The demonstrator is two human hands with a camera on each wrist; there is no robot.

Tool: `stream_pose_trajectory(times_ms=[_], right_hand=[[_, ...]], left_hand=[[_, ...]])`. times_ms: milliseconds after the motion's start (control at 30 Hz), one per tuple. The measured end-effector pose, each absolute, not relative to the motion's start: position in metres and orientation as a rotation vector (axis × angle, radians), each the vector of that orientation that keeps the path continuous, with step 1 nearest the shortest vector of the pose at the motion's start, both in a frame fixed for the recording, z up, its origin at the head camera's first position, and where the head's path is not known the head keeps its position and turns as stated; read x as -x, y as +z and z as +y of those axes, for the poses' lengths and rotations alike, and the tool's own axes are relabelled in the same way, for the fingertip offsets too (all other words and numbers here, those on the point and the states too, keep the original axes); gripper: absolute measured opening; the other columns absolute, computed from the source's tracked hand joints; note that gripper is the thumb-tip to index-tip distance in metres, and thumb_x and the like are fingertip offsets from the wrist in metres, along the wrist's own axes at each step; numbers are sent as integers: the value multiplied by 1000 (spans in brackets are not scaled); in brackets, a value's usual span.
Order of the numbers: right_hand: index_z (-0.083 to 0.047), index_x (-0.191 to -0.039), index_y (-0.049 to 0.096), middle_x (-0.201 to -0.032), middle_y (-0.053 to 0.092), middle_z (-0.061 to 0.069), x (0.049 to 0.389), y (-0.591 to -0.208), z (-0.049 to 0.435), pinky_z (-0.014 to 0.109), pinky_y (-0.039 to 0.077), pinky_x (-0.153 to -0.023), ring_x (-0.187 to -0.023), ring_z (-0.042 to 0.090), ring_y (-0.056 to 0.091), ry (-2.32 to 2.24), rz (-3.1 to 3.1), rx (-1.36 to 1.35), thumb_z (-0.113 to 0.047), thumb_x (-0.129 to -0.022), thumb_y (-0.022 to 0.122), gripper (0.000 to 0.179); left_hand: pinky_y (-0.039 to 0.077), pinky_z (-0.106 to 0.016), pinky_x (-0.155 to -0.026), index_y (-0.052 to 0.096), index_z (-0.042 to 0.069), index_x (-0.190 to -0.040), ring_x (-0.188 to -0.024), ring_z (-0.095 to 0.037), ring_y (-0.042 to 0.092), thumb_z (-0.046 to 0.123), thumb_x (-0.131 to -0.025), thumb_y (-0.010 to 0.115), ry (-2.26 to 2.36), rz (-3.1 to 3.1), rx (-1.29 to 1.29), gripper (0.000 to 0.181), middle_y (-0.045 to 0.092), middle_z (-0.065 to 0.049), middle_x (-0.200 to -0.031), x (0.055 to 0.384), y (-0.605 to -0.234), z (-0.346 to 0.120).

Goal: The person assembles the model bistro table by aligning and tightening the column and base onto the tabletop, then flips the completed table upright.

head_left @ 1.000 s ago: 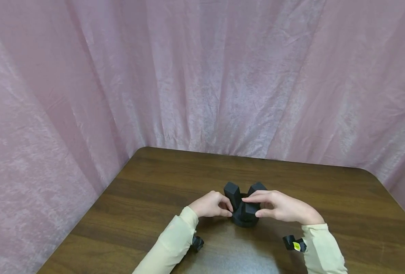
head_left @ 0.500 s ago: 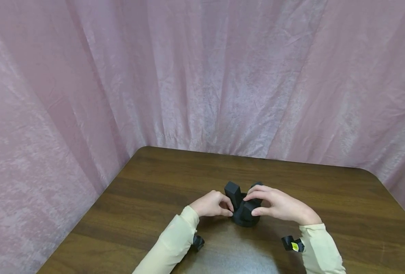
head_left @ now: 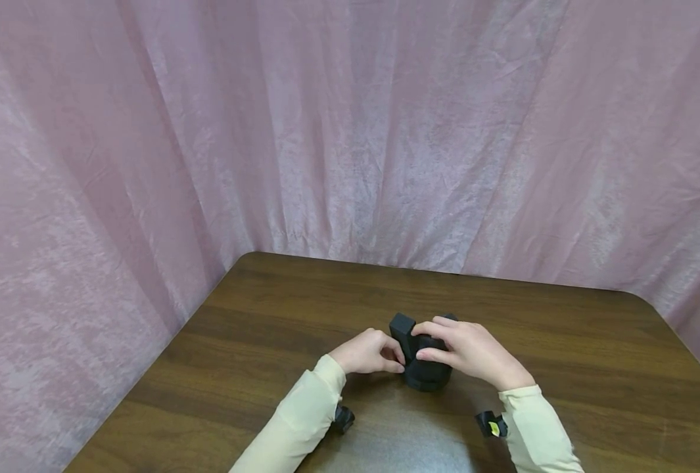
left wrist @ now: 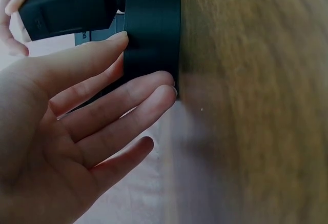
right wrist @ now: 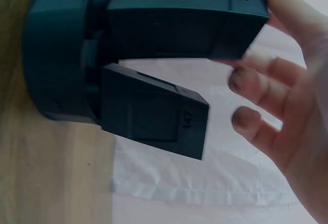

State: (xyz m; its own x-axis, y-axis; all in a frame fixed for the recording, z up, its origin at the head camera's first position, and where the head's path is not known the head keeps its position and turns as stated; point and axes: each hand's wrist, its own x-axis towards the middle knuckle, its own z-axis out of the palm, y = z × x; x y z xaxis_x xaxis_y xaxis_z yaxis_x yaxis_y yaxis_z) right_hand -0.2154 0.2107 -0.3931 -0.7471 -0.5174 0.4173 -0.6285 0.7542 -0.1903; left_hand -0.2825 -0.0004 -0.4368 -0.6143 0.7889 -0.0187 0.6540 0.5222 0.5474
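Far L: pale sleeve (head_left: 290, 420) w/ a small blk wrist cam (head_left: 342, 419) under it. Then L hand (head_left: 369, 352), low by the tabletop. Its fingers are narrow at the tips, pinching the near L side of a blk round base (left wrist: 152, 34): per L wrist view, thumb tip on the upper edge, two fingertips on the side wall down by the table, little finger off it. Base sits flat on the wood table (head_left: 290, 302), approx. b/w the two hands.

Just beyond L fingertips, an upright blk block (head_left: 402, 326) leans up & out from the base; in head view it's b/w L & R fingers.

Next, R hand (head_left: 474, 355), above base: thumb & fingers curled round outer end of a tilted block (right wrist: 184, 24), which joins the base at its inner end. R wrist view: a lower block (right wrist: 154, 116) marked 147 is near two R fingertips but apart from them.

Behind R knuckles, head view, a block corner (head_left: 451, 316) peeks out, mostly hidden. Far R: R wrist cam (head_left: 491, 424) w/ yellow tag, then R sleeve (head_left: 540, 427). Pink curtain (head_left: 350, 131) behind all.
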Motion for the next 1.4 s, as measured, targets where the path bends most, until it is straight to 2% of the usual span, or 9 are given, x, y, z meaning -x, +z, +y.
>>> stream_pose_trajectory(times_ms=[133,267,433,633,700,900,1067,1133,1400], right_hand=[[-31,-95,61,-77,52,-21,218,-397,206,15,34,-52,-53,-7,37,385,-2547,-803,-49,-79,59,24],[-30,-88,61,-72,53,-20,219,-398,205,14,34,-51,-54,-6,40,388,-2581,-722,-53,-77,59,25],[-30,-103,63,-85,56,-21,216,-392,213,18,40,-59,-66,-4,47,509,-2738,-731,-54,-80,54,35],[-19,-117,58,-111,55,-10,218,-391,222,22,46,-69,-84,1,54,708,-2790,-889,-48,-82,55,45],[-20,-118,56,-110,55,-11,218,-391,222,21,46,-69,-86,2,53,727,-2785,-907,-46,-81,56,45],[-36,-120,50,-96,51,-21,215,-391,221,18,40,-60,-68,-4,48,571,-2800,-792,-50,-81,55,41],[-42,-118,49,-102,58,-20,216,-395,221,24,45,-65,-79,0,59,419,-2752,-708,-54,-83,51,37],[-42,-115,50,-104,59,-19,216,-396,221,26,47,-67,-83,1,60,403,-2744,-685,-55,-82,51,35],[-30,-102,62,-86,60,-21,217,-393,224,23,44,-63,-71,-5,54,452,-2805,-621,-57,-82,48,36]], left_hand=[[43,-12,-58,68,20,-81,-61,4,54,26,-79,67,729,2501,-1208,6,64,12,-70,283,-437,0],[43,-13,-58,68,20,-81,-60,4,53,26,-80,67,734,2494,-1192,6,63,13,-70,283,-437,0],[42,-13,-57,67,20,-81,-60,4,53,26,-79,67,737,2496,-1172,6,63,13,-70,282,-436,0],[42,-13,-57,67,20,-80,-60,3,53,26,-79,68,741,2493,-1167,6,63,12,-70,282,-435,0],[42,-13,-56,67,20,-80,-60,3,52,26,-79,68,739,2495,-1171,6,63,12,-69,282,-435,0],[42,-13,-57,68,20,-80,-60,3,53,26,-79,68,735,2501,-1168,6,63,12,-70,282,-436,1],[43,-14,-57,68,20,-81,-60,4,53,26,-79,67,744,2496,-1153,7,63,12,-70,282,-438,1],[43,-14,-57,68,20,-81,-60,4,53,26,-79,68,748,2494,-1149,7,63,12,-69,283,-439,1],[42,-14,-56,68,20,-81,-59,4,52,28,-78,68,755,2504,-1169,8,63,13,-69,284,-441,0]])
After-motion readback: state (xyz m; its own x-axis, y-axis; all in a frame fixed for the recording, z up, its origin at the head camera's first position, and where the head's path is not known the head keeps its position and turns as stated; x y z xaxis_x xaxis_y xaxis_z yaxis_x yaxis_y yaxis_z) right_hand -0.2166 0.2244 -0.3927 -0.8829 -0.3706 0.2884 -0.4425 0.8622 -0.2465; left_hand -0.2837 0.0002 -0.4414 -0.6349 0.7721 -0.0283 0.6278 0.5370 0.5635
